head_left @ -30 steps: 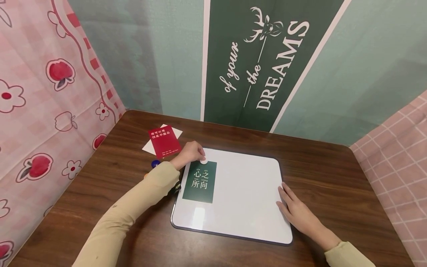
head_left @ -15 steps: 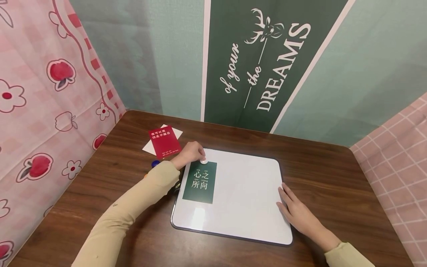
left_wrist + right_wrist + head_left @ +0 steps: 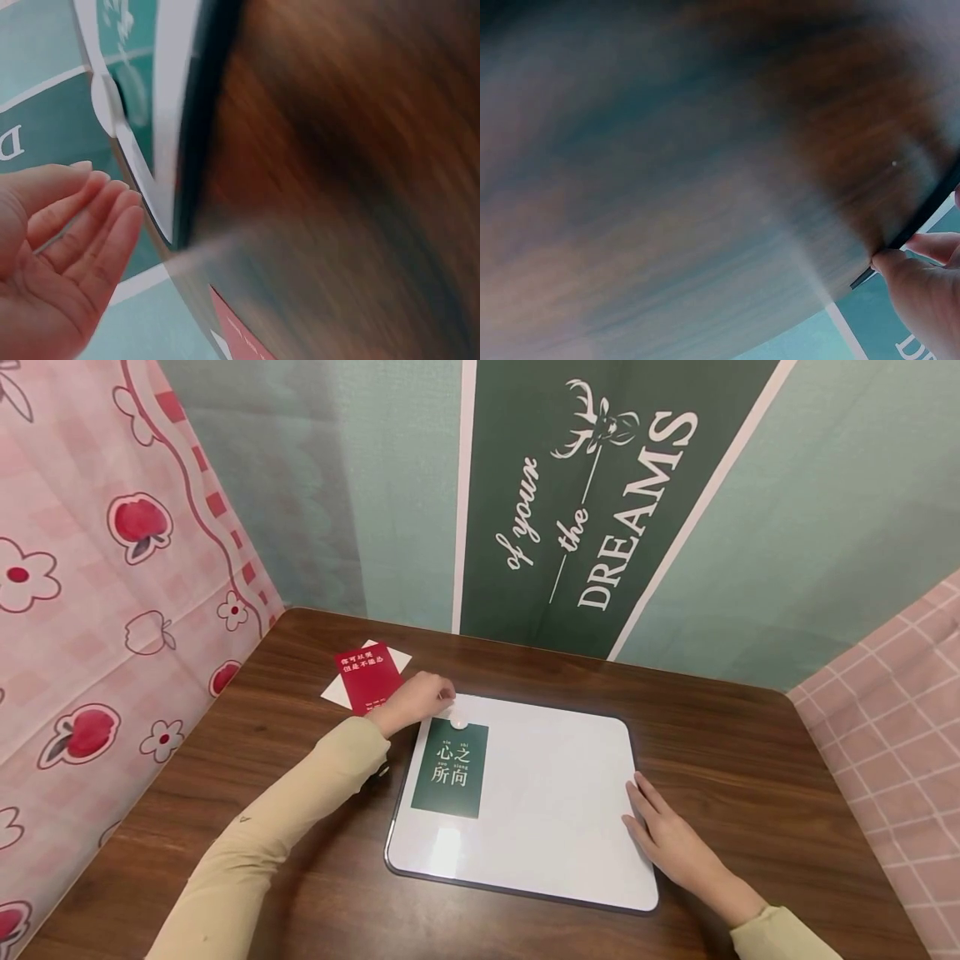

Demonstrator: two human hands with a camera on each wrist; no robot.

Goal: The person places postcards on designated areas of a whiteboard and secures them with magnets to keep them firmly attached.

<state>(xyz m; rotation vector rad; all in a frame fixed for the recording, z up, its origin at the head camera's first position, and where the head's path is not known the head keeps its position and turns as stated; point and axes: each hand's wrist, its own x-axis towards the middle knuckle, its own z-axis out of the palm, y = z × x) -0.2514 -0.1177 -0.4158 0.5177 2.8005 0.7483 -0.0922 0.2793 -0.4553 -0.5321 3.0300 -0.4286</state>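
A white-surfaced board (image 3: 555, 802) with a dark rim lies on the table. On its left part is a green card (image 3: 447, 797) with pale characters. At that card's top edge sits a round white magnet (image 3: 458, 724). My left hand (image 3: 422, 695) hovers just above and left of the magnet, apart from it. In the left wrist view the left hand (image 3: 71, 259) has loosely bent fingers with nothing between them, near the magnet (image 3: 105, 105). My right hand (image 3: 671, 835) rests on the board's right edge, fingers extended. The right wrist view shows its fingers (image 3: 896, 262) touching the dark rim.
A red card (image 3: 367, 672) lies across a white card (image 3: 337, 692) left of the board on the brown wooden table (image 3: 720, 735). A small object (image 3: 384, 771) is mostly hidden by my left sleeve. Printed cloths hang behind and beside the table.
My left hand has let go of the magnet and shifted slightly up and left. The magnet stays on the green card's top edge. The right hand has not moved.
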